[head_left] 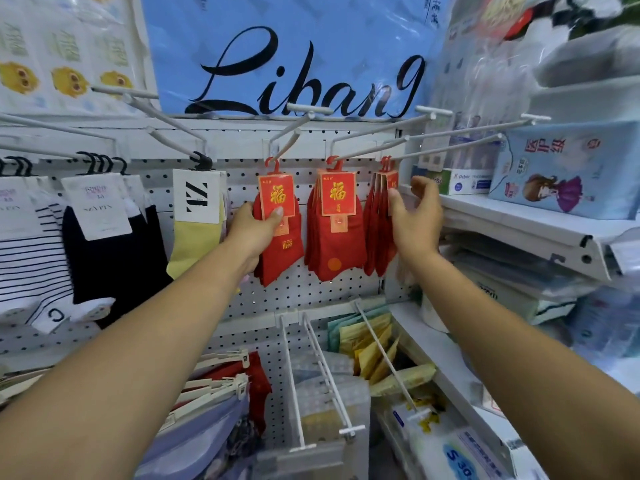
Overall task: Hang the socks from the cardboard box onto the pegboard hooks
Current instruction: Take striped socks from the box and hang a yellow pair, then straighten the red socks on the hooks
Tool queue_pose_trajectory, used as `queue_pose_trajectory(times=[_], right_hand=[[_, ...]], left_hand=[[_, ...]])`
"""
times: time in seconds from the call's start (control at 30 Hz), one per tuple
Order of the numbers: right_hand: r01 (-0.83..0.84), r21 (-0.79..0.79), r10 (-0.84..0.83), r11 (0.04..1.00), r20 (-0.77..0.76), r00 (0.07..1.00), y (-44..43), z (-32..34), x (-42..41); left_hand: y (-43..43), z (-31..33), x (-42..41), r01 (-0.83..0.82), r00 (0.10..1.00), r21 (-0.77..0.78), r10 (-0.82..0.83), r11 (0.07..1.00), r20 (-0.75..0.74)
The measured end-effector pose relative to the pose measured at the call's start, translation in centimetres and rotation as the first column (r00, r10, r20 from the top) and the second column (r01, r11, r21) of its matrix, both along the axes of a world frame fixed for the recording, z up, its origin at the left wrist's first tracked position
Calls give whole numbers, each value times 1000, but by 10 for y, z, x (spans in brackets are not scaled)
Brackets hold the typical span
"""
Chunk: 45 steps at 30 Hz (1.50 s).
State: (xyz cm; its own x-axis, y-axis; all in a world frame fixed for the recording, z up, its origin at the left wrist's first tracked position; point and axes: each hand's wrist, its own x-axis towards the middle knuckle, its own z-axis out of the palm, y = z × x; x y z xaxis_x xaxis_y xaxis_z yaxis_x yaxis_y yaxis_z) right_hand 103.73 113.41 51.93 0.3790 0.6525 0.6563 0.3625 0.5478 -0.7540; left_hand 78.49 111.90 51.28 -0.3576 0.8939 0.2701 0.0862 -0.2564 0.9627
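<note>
Three bunches of red socks with red and gold cards hang on white hooks of the pegboard [242, 168]. My left hand [254, 230] grips the left red sock pack [280, 237], thumb on its card; its red hanger sits on the hook [287, 147]. The middle red bunch [337, 223] hangs free. My right hand [415, 216] is at the right red bunch [379, 230], its thumb touching the cards and its fingers loosely spread beside them. The cardboard box is out of view.
Yellow socks [195, 233], navy socks [110, 258] and striped socks [31, 258] hang to the left. A white shelf [519, 220] with boxed goods juts out on the right. Lower hooks [325, 372] hold packets below. A blue "Libang" pack [294, 57] sits above.
</note>
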Motion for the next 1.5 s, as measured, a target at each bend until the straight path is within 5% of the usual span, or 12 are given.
queue_pose_trajectory(times=[0.13,0.37,0.6,0.87,1.03,1.27,1.5], right_hand=[[-53,-83,63,995,120,991,13,3,-4],[-49,-81,50,995,16,999,33,8,-12],[-13,-24,11,1000,-80,997,-4,-10,-16],[-142,-77,151,987,111,982,-97,-40,-75],[-219,-76,232,973,258,938,-147,-41,-137],[-325,-50,319,944,371,872,-206,-43,-268],[-347,-79,343,934,463,817,-229,-31,-386]], left_hand=[[1,-4,2,8,999,-18,-7,1000,32],[-2,2,-2,31,999,-74,-29,997,26],[-21,-5,3,161,968,-250,-103,955,228],[-129,-26,0,178,947,-293,-245,939,-210],[-200,-31,-57,-118,791,-62,56,991,-610],[-260,-29,-224,-286,570,168,308,944,-762],[-279,-11,-368,-372,422,217,372,902,-827]])
